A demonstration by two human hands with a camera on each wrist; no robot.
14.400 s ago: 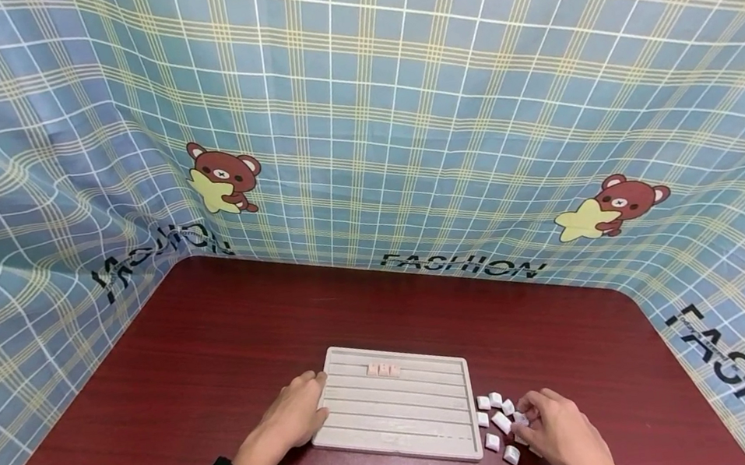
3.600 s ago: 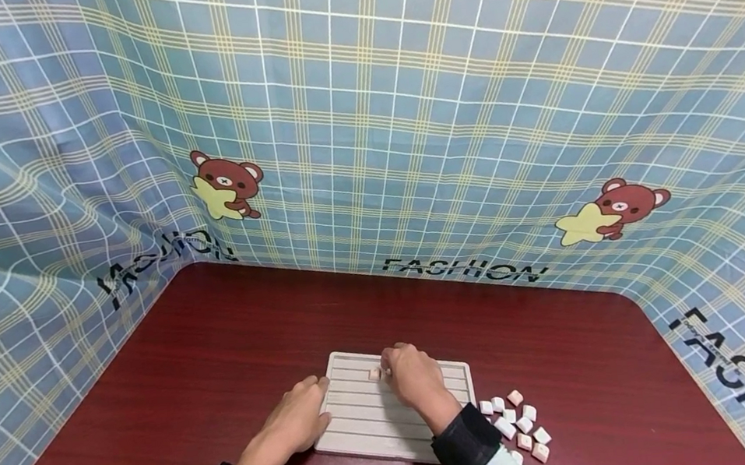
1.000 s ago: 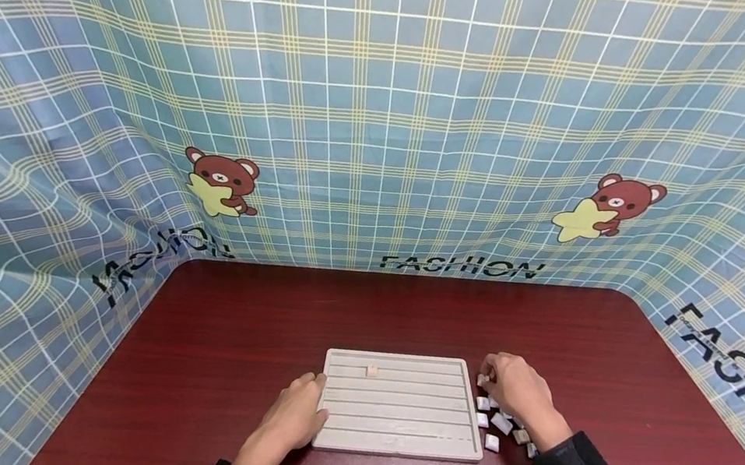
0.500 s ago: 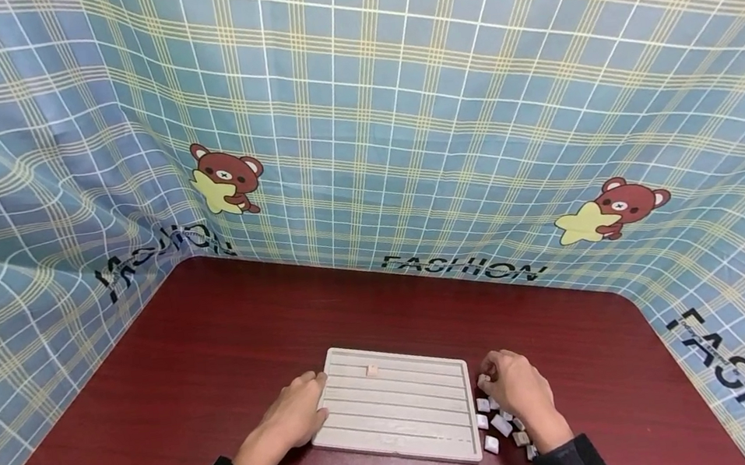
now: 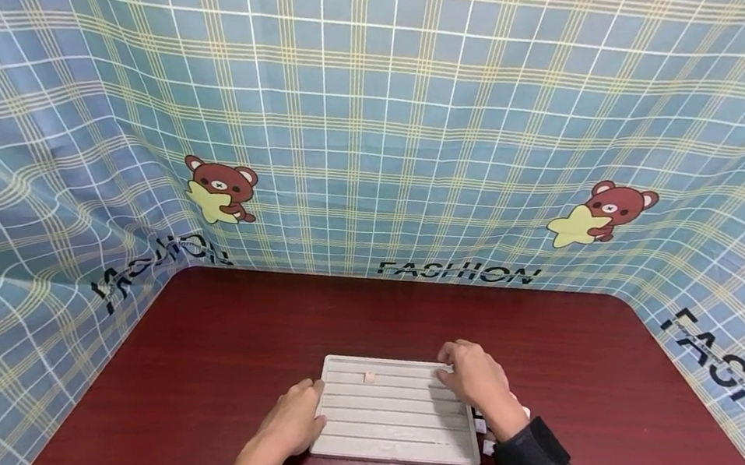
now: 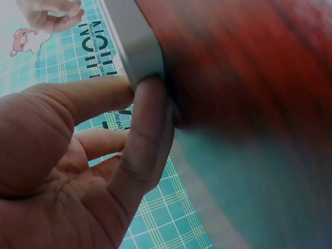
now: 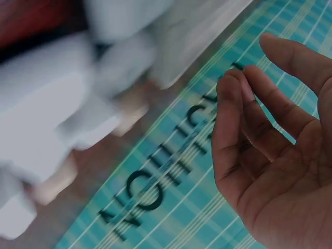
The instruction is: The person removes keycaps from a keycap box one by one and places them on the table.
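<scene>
A pale ridged tray (image 5: pixel 390 419) lies on the dark red table. My left hand (image 5: pixel 291 420) grips its left side; in the left wrist view, thumb and finger pinch the tray's edge (image 6: pixel 137 46). One pale pink keycap (image 5: pixel 369 377) sits in an upper groove of the tray. My right hand (image 5: pixel 474 376) hovers over the tray's right end. In the right wrist view its loosely bent fingers (image 7: pixel 228 119) hold nothing, and thumb and fingertips are apart.
Loose white keycaps (image 5: pixel 479 425) lie beside the tray's right edge, mostly hidden under my right forearm. They appear large and blurred as white blocks (image 7: pixel 46 93) in the right wrist view. A plaid curtain (image 5: pixel 361 147) surrounds the table's back and sides.
Three keycaps sat in the tray at first; now one does. Over the last second my right hand left a keycap by the pile and moved left to the tray. My left hand stayed.
</scene>
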